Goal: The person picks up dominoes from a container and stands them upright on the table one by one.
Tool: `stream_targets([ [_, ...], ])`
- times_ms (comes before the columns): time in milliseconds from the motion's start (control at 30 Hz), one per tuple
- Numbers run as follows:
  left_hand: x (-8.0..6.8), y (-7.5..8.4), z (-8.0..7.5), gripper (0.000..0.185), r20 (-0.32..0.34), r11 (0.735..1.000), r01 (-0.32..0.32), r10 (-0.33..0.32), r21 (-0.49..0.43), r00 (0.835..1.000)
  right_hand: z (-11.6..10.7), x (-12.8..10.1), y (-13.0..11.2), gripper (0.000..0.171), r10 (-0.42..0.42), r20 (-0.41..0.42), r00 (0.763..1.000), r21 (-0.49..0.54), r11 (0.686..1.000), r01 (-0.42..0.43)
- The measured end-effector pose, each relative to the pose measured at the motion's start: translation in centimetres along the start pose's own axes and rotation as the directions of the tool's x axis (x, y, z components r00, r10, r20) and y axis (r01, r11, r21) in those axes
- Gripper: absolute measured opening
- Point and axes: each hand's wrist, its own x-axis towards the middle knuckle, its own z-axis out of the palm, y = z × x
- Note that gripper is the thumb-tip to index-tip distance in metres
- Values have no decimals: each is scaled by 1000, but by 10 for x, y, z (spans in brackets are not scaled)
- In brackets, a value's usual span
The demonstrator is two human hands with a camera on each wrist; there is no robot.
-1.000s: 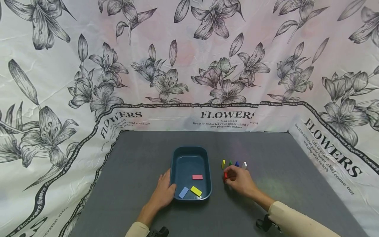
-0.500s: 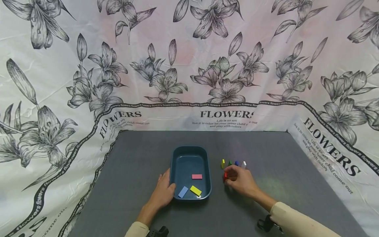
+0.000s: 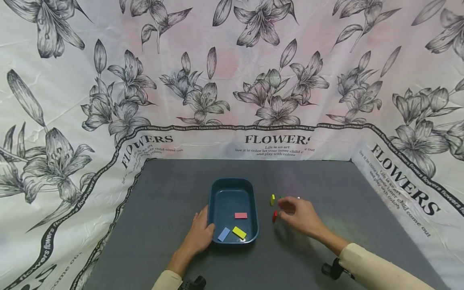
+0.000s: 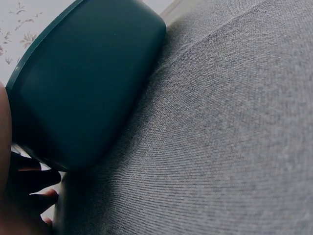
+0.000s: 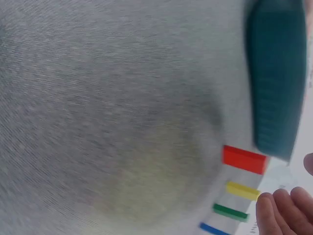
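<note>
My left hand (image 3: 201,231) rests against the left outer wall of a dark teal tray (image 3: 232,199), with the thumb close to its rim. In the left wrist view, the tray's outer side (image 4: 90,83) fills the upper left beside the fingertips (image 4: 46,198). Just right of a small red block (image 3: 274,216) standing on the cloth is my right hand (image 3: 301,215), thumb and fingers apart, holding nothing. Behind the red block stands a yellow block (image 3: 272,200). The right wrist view shows a green block (image 5: 230,211) and a blue block (image 5: 214,228) in line beyond it.
Inside the tray lie a pink block (image 3: 241,216), a light blue block (image 3: 223,234) and a flat yellow block (image 3: 239,232). A white block (image 3: 299,197) peeks out behind my right hand. Flower-printed sheeting (image 3: 279,88) walls the grey table (image 3: 174,181) at the back and sides.
My right hand has let go of the red block and shifted slightly right; the block stands on the table. The left hand and tray have stayed put.
</note>
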Motion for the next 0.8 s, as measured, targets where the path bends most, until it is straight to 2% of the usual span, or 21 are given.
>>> stream_targets([
  [100, 1, -4, 1, 70, -12, 1000, -24, 24, 18, 1000, -7, 2, -11, 33, 7, 8, 1000, -1, 1000, -7],
  [333, 0, 18, -9, 70, 45, 998, 60, -61, 28, 997, -18, 10, -38, 33, 5, 51, 999, 16, 1000, -5],
  [433, -1, 13, -6, 68, 30, 999, 32, -32, 16, 999, -18, 13, -49, 34, 31, 87, 996, 45, 998, -35],
  [533, -1, 7, -3, 68, 5, 1000, -10, 10, -4, 1000, -15, 15, -59, 35, 97, 139, 986, 105, 988, -112],
  [667, -1, 13, -7, 69, 21, 1000, 14, -14, -20, 1000, -12, 19, -71, 37, 182, 218, 959, 229, 946, -231],
  [733, -1, 18, -9, 69, 31, 999, 36, -35, -28, 999, -9, 22, -76, 39, 208, 267, 941, 314, 904, -289],
  [800, 0, 20, -11, 69, 34, 999, 36, -36, -23, 999, -7, 25, -80, 43, 214, 332, 919, 408, 846, -344],
])
